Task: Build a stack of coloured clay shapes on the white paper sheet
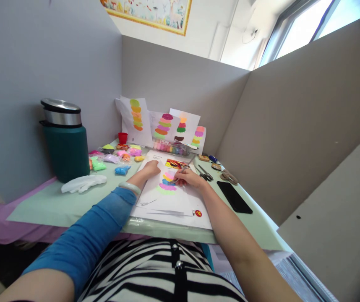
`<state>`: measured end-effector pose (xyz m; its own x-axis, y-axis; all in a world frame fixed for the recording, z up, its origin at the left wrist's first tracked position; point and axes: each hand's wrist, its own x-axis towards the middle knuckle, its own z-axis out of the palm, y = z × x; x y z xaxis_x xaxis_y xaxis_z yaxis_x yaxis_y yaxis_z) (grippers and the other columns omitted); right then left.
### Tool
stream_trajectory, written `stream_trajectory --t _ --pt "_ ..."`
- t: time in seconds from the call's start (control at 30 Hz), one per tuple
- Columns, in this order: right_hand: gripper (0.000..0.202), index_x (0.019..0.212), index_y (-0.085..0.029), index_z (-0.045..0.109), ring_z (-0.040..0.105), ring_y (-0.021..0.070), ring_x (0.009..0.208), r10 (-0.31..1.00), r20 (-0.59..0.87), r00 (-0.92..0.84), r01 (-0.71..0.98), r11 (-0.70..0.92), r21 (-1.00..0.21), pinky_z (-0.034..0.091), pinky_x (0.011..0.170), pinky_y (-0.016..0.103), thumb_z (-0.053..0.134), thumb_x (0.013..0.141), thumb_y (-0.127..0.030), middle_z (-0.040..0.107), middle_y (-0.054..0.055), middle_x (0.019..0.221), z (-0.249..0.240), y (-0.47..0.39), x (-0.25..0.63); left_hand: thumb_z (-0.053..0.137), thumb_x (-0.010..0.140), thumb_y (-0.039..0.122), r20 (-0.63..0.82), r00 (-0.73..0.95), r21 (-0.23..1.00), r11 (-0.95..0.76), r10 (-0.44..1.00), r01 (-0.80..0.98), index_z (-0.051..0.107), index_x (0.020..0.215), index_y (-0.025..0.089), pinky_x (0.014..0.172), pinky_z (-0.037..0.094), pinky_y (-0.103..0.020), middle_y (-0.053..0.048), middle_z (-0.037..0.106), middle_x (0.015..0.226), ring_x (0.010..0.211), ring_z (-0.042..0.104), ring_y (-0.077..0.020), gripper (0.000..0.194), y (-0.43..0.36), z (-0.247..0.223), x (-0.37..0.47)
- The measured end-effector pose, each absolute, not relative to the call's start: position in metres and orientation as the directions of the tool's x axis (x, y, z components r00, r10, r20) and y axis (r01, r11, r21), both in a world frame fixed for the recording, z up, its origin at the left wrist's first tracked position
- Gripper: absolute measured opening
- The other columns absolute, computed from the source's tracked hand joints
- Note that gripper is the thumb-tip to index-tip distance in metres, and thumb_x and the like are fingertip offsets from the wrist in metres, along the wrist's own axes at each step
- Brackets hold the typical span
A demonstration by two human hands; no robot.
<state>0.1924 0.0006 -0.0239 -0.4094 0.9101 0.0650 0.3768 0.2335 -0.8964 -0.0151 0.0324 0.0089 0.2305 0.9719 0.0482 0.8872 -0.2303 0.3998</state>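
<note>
My right hand [190, 178] is closed round a slim grey pen-like tool [186, 167], its lower end at the blue band of a painted patch stack. That stack of pink, yellow, blue, purple and pale green bands [167, 187] is on a white sheet of paper [164, 205]. At the sheet's upper left edge, my left hand [151, 168] pinches the paper, fingers partly hidden. Beneath lies a larger white page with a red and yellow picture [177, 164] and a round red logo [198, 213].
Left stand a green flask [66, 147], a white glove [84, 183] and several bagged coloured lumps, including a blue one [122, 170]. Painted sheets [136, 121] lean behind a clear case of colours [175, 147]. Right lie scissors [205, 174] and a black phone [234, 196]. Grey partitions [180, 75] enclose the table.
</note>
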Motion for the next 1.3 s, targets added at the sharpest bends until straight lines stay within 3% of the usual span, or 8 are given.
stream_trajectory --t 0.9,1.3 --pt "0.028 0.074 -0.009 0.066 0.053 0.0098 0.05 0.919 0.052 -0.392 0.404 0.222 -0.887 0.03 0.04 0.019 0.061 0.075 -0.037 0.062 0.006 0.059 -0.0205 -0.0025 0.1892 0.056 0.075 0.019 0.036 0.206 0.429 -0.202 0.978 0.88 0.057 0.117 0.015 0.087 0.043 -0.028 -0.014 0.057 0.125 0.113 0.053 -0.0261 0.042 0.0339 0.0073 -0.0149" --pt "0.026 0.072 -0.01 0.065 0.054 0.0097 0.05 0.923 0.043 -0.383 0.409 0.211 -0.888 0.031 0.04 0.019 0.061 0.075 -0.036 0.064 0.007 0.062 -0.0176 -0.0049 0.1872 0.057 0.075 0.022 0.045 0.204 0.38 -0.206 0.978 0.902 0.058 0.116 0.016 0.085 0.043 -0.024 -0.012 0.058 0.123 0.112 0.055 -0.0242 0.041 0.038 0.0048 -0.0146"
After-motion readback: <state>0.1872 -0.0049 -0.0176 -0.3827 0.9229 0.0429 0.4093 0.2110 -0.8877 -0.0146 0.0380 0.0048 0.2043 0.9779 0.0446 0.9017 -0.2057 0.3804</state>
